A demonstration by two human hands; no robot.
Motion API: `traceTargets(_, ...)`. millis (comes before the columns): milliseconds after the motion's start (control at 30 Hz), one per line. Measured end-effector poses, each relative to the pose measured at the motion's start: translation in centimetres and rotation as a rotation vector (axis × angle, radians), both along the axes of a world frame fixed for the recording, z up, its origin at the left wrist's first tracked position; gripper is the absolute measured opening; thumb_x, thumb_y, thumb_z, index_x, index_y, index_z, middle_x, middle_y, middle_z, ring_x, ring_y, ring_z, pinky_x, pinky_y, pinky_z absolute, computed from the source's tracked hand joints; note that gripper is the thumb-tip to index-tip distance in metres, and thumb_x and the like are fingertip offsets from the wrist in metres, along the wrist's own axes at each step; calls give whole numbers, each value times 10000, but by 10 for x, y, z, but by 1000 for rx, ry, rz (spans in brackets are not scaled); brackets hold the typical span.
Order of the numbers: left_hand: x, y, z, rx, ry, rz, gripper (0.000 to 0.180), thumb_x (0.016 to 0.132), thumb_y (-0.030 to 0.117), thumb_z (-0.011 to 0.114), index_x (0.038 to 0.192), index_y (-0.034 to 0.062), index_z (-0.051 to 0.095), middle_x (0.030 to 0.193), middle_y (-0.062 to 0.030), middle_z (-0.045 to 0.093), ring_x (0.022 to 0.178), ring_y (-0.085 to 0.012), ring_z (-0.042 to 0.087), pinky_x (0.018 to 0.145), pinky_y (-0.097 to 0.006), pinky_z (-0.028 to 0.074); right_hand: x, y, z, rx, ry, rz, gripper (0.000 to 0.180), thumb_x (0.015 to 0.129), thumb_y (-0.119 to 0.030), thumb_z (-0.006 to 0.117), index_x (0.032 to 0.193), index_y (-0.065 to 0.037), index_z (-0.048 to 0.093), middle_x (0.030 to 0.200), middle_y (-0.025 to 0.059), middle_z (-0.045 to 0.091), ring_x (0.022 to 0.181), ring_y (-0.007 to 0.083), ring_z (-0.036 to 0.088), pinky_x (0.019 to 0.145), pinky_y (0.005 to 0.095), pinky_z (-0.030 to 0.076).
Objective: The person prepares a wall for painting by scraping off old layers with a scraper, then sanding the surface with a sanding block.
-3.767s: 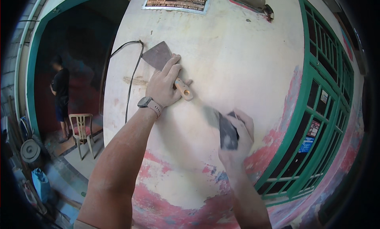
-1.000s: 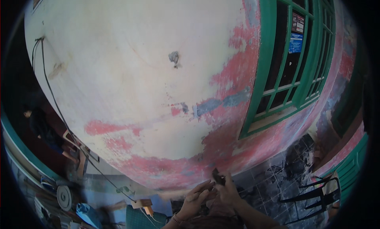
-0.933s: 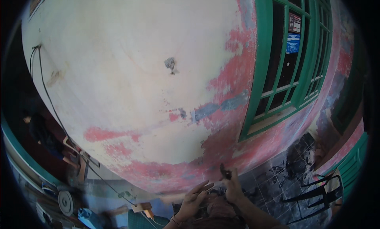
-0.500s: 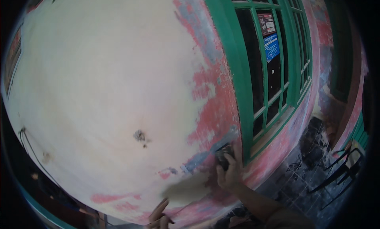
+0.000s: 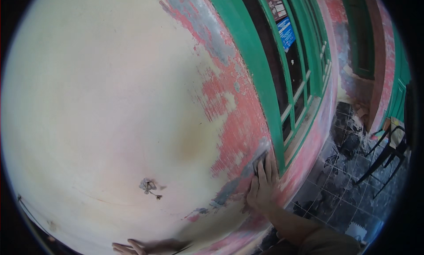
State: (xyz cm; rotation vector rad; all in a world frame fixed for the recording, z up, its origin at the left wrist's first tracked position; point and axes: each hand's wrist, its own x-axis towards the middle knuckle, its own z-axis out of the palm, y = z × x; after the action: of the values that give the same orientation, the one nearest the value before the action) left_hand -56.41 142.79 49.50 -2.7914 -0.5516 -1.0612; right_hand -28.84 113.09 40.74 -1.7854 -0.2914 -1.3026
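My right hand [image 5: 263,187] presses a dark flat pad [image 5: 261,161] against the wall beside the lower corner of the green window frame [image 5: 252,56]. Its fingers cover most of the pad, so I cannot make out its exact kind. Around it the wall [image 5: 115,96] turns from cream paint to scraped pink paint [image 5: 236,122] and grey patches [image 5: 227,191]. At the lower left edge, my left hand [image 5: 129,247] shows only its fingers, stretched out and apart by the wall, holding nothing I can see.
A hole with a small fitting [image 5: 148,185] breaks the wall's surface. To the right, dark floor tiles [image 5: 329,197] carry pale debris and a white jagged-edged piece [image 5: 356,231]. A black chair [image 5: 388,151] stands there. Window panes hold a blue notice [image 5: 286,33].
My right hand has moved slightly up with the pad, its fingers now straighter over it. My left hand has shifted left and down. The whole view has turned a little.
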Motion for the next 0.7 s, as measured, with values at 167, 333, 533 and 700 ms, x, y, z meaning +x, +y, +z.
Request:
traceTargets(167,8,4,-8,-5,12,-36,703,970,431,560,1581,147,362,1554,-424,129,1416,-611,111,1092,-741,149,0,10,33,111,137,-28,523,1022,-136,441,1494,84,478,1590,347,382,1445,531,375,1210,567,273)
traceTargets(333,7,7,-13,-23,10,-76,770,945,416,611,1610,183,301,1547,-456,30,1410,-645,12,1076,-774,82,13,32,94,-61,-104,-15,494,978,-125,535,1447,26,559,1578,307,424,1380,514,430,1171,567,321)
traceTargets(533,2,11,-21,-63,16,-124,873,915,398,673,1646,225,228,1539,-493,-88,1403,-685,-108,1056,-814,1,-43,56,36,-380,-397,116,423,935,-206,614,1340,-99,677,1543,296,461,1342,528,442,1094,614,362)
traceTargets(700,0,12,-26,-79,50,-156,970,891,382,725,1675,260,167,1531,-524,-187,1397,-718,-207,1040,-847,-67,-7,42,62,-186,-171,87,384,990,-222,590,1335,-71,665,1573,326,408,1343,490,454,1106,604,341)
